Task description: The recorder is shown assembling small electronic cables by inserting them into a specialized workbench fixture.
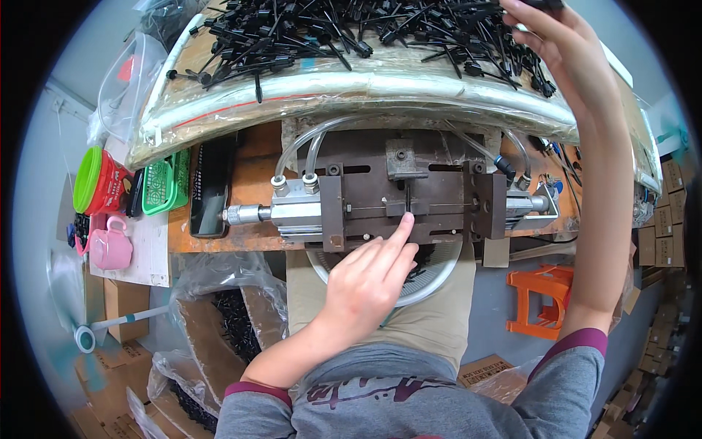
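My left hand (pixel 371 282) rests at the middle of a dark metal fixture (pixel 365 192), index finger stretched out and the other fingers loosely bent. Its index fingertip touches a slim black plastic part (pixel 408 196) standing in the fixture's centre slot, below a grey metal block (pixel 401 161). At the upper right my right hand (pixel 559 47) reaches over a heaped pile of black plastic parts (pixel 292 33), its fingers spread apart. The top edge of the picture cuts off part of that hand, and a dark shape lies against it there.
Air cylinders (pixel 296 212) with clear hoses flank the fixture. A white basket (pixel 431 289) sits below it on my lap. A phone (pixel 212 190), green basket (pixel 162 183) and pink cup (pixel 111 245) stand left. An orange stool (pixel 540 300) is at right; bagged cartons (pixel 212 329) are lower left.
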Demonstrator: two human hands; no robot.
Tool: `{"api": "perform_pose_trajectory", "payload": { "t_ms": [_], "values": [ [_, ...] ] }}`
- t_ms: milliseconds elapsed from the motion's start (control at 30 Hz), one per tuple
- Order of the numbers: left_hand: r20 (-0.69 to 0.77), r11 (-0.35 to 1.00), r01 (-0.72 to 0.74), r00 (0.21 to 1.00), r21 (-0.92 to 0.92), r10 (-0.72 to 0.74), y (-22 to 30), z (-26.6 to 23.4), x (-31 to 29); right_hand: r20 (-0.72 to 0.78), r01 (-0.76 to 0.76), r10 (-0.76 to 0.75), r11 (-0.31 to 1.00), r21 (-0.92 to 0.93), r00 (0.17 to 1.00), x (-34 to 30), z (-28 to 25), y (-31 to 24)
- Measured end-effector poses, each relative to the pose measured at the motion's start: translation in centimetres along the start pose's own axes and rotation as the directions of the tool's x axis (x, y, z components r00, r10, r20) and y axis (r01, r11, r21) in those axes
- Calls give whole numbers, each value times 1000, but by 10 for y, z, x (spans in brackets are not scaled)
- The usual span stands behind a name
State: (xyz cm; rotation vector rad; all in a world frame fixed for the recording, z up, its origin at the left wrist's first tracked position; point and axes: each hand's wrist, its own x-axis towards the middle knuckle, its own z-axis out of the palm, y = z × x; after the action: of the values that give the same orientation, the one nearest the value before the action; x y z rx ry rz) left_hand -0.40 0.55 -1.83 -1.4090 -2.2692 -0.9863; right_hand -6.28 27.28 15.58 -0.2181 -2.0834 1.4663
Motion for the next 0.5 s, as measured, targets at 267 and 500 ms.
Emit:
{"api": "perform_pose_trajectory", "payload": {
  "t_ms": [267, 500],
  "values": [
    [111, 996, 5, 994, 90, -15, 4, -2, 10, 114, 605, -603, 735, -305, 790, -107, 11, 37],
    [67, 699, 285, 944, -656, -322, 13, -23, 20, 328, 764, -701, 499, -410, 634, -181, 28, 64]
  ]
}}
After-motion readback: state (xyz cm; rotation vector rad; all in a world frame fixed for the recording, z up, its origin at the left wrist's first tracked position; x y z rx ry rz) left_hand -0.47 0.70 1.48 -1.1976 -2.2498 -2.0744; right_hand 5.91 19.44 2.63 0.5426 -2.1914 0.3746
